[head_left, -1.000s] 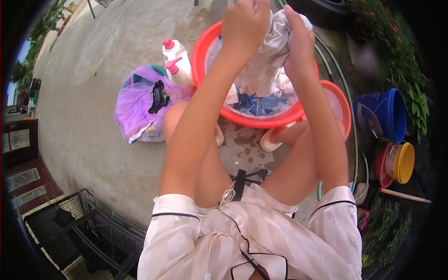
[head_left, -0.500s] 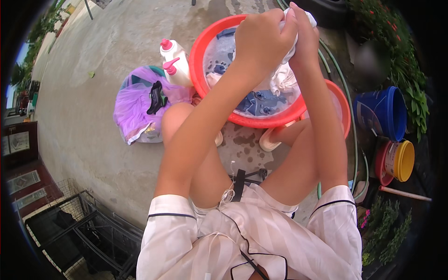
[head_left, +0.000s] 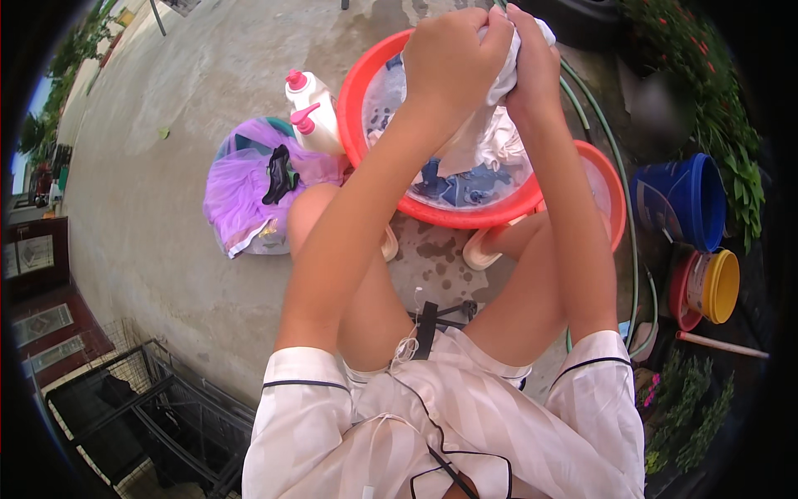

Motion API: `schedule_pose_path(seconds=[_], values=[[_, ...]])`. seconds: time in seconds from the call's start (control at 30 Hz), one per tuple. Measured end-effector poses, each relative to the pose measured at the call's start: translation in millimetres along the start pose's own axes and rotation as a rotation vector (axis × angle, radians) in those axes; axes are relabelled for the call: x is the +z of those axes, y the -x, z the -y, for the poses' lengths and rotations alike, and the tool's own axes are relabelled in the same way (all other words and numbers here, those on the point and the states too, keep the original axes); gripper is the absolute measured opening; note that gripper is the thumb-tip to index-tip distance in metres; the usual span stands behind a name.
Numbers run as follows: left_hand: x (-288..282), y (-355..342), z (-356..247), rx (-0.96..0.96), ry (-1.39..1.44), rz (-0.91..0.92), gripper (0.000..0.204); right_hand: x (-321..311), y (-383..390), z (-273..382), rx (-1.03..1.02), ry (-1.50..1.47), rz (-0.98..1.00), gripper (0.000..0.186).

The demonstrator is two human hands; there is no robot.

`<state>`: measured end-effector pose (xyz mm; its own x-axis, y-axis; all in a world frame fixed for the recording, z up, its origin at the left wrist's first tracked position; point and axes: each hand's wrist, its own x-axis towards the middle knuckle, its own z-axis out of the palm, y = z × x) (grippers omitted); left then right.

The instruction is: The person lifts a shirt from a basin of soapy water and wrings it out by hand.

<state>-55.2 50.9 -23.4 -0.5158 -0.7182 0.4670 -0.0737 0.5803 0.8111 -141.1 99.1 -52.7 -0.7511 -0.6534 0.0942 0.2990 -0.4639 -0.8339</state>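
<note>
Above a red basin [head_left: 356, 125], both of my hands are closed on a wet white cloth [head_left: 504, 81]. My left hand [head_left: 459, 60] is clenched in a fist around one part. Beside it, my right hand [head_left: 536, 73] grips another part, with the thumbs close together. A length of the cloth hangs from the hands toward the water, partly hidden behind my left wrist. Inside the basin, blue denim [head_left: 465, 185] and pale clothes [head_left: 502, 140] lie in sudsy water. What garment the white cloth is, I cannot tell.
Left of the basin stand two white pump bottles [head_left: 314, 116] and a tub heaped with purple tulle [head_left: 241, 187]. At right are a smaller red basin [head_left: 613, 187], a green hose [head_left: 625, 179], a blue bucket [head_left: 677, 202] and a yellow bucket [head_left: 721, 287]. A black metal frame [head_left: 179, 416] sits lower left.
Both hands have shifted slightly left, still closed on the white cloth. More of the cloth now hangs down over the basin, covering part of the clothes in the water.
</note>
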Motion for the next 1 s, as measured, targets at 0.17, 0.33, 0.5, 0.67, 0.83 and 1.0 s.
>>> schedule_pose_path(seconds=[0.17, 0.33, 0.5, 0.67, 0.83, 1.0], values=[[-7.0, -8.5, 8.3, 0.13, -0.102, -0.068, 0.038, 16.5, 15.8, 2.7, 0.102, -0.008, -0.139, 0.017], [-26.0, -20.9, 15.4, 0.047, -0.019, -0.122, 0.027, 30.7, 36.3, -1.2, -0.023, 0.173, 0.052, 0.017], [-11.1, -9.7, 20.0, 0.382, -0.368, 0.039, 0.027, 10.7, 12.7, 3.3, 0.067, 0.042, -0.113, 0.017], [0.3, 6.8, 3.4, 0.162, -0.179, -0.001, 0.039, 11.7, 11.2, 7.0, 0.117, -0.043, -0.195, 0.016], [-23.2, -24.9, 24.6, -0.005, -0.141, -0.093, 0.031, 25.0, 28.4, 2.9, 0.012, 0.057, -0.004, 0.017], [-17.2, -19.4, 19.0, 0.064, 0.223, -0.122, 0.024, 27.3, 25.0, 3.1, -0.012, 0.076, -0.001, 0.021]])
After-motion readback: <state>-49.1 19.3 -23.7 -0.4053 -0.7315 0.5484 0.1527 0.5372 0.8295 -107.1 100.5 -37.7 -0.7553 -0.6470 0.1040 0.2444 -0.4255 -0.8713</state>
